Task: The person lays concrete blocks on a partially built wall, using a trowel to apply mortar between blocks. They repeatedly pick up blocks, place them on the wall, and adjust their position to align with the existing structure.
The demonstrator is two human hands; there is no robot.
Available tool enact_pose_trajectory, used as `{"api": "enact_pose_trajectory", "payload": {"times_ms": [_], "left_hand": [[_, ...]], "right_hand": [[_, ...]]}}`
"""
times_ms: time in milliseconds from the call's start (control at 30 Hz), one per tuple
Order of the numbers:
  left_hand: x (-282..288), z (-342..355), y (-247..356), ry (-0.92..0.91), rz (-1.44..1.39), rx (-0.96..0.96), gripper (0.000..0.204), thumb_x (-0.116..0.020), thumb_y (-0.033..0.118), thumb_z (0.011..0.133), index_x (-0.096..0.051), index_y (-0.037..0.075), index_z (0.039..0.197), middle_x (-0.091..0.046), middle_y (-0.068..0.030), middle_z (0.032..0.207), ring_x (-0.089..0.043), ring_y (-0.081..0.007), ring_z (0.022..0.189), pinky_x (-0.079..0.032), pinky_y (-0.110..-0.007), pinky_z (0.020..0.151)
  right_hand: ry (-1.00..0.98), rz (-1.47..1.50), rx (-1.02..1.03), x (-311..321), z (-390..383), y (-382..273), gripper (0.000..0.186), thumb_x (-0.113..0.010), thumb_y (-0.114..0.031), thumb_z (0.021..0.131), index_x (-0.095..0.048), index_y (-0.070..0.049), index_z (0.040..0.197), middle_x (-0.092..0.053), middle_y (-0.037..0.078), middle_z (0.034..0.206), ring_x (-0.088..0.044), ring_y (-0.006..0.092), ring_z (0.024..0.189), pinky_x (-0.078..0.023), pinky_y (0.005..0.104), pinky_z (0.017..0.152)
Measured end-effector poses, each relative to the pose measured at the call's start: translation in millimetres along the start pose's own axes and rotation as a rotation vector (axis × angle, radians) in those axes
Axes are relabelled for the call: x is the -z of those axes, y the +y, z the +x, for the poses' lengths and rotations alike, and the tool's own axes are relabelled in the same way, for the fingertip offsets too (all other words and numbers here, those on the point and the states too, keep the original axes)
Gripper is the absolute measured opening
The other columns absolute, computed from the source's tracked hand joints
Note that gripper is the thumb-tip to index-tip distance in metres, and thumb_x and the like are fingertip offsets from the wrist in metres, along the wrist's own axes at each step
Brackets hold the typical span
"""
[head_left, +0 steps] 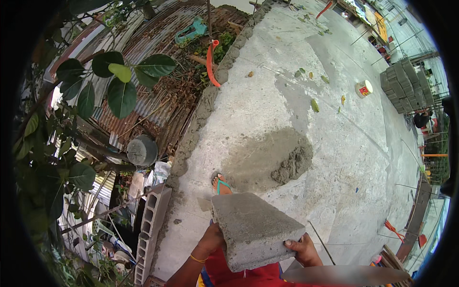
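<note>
A grey concrete block (260, 227) is held up in front of my body, above the slab. My left hand (212, 240) is closed on its left end, with the fingers partly hidden behind it. At the opposite end my right hand (304, 249) grips the block, thumb resting on the near face. Beyond the block, a heap of wet mortar (292, 165) sits on a damp patch of the floor. My foot in a green flip-flop (221, 184) stands just past the block. To the left, hollow blocks (148, 229) form a short row along the slab edge.
A mortar strip (193, 129) lines the slab's left edge, where an orange pipe (210, 67) sticks up. Past it lie a rusty roof (143, 91), a dark bucket (142, 150) and leafy branches. A white pail (364, 89) and stacked blocks (406, 86) stand far right.
</note>
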State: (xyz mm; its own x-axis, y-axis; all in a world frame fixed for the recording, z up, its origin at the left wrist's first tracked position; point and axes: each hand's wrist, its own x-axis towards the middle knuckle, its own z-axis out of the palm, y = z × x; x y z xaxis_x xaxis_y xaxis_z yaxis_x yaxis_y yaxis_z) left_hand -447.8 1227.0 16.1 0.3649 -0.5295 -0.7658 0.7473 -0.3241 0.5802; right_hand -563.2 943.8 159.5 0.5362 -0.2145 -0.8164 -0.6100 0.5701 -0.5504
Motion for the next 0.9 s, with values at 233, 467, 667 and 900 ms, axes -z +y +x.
{"api": "enact_pose_trajectory", "payload": {"times_ms": [233, 467, 667, 900], "left_hand": [[47, 30, 67, 0.296, 0.242, 0.092, 0.03, -0.067, 0.008, 0.086, -0.065, -0.007, 0.112, -0.072, -0.0139, 0.101, -0.067, -0.0213, 0.085, -0.053, -0.036, 0.072], [73, 71, 52, 0.469, 0.045, -0.109, 0.036, -0.068, 0.008, 0.081, -0.065, -0.004, 0.115, -0.069, -0.0191, 0.107, -0.066, -0.0246, 0.095, -0.051, -0.04, 0.08], [72, 125, 84, 0.484, 0.723, -0.277, 0.041, -0.067, 0.006, 0.078, -0.062, -0.001, 0.119, -0.065, -0.0196, 0.117, -0.062, -0.0345, 0.108, -0.048, -0.044, 0.093], [30, 211, 147, 0.831, -0.209, -0.077, 0.022, -0.064, 0.001, 0.082, -0.066, -0.005, 0.103, -0.068, -0.0067, 0.101, -0.062, -0.0151, 0.088, -0.05, -0.031, 0.079]], "right_hand": [[-0.214, -0.312, -0.103, -54, 112, -86, 0.06, -0.081, -0.027, 0.08, -0.059, 0.011, 0.121, -0.069, 0.014, 0.112, -0.063, 0.0225, 0.104, -0.047, 0.0336, 0.094], [-0.345, -0.336, -0.08, -78, 209, -133, 0.073, -0.08, -0.031, 0.079, -0.05, 0.014, 0.128, -0.062, 0.015, 0.12, -0.056, 0.0222, 0.114, -0.043, 0.0329, 0.099], [-0.215, -0.844, -0.013, -83, 284, -157, 0.102, -0.069, -0.057, 0.083, -0.03, 0.014, 0.145, -0.039, 0.032, 0.146, -0.033, 0.0366, 0.143, -0.029, 0.0409, 0.116], [-0.379, -1.449, 0.327, -118, 349, -175, 0.115, -0.062, -0.076, 0.076, -0.04, 0.022, 0.133, -0.042, 0.038, 0.141, -0.041, 0.0515, 0.133, -0.037, 0.049, 0.111]]}}
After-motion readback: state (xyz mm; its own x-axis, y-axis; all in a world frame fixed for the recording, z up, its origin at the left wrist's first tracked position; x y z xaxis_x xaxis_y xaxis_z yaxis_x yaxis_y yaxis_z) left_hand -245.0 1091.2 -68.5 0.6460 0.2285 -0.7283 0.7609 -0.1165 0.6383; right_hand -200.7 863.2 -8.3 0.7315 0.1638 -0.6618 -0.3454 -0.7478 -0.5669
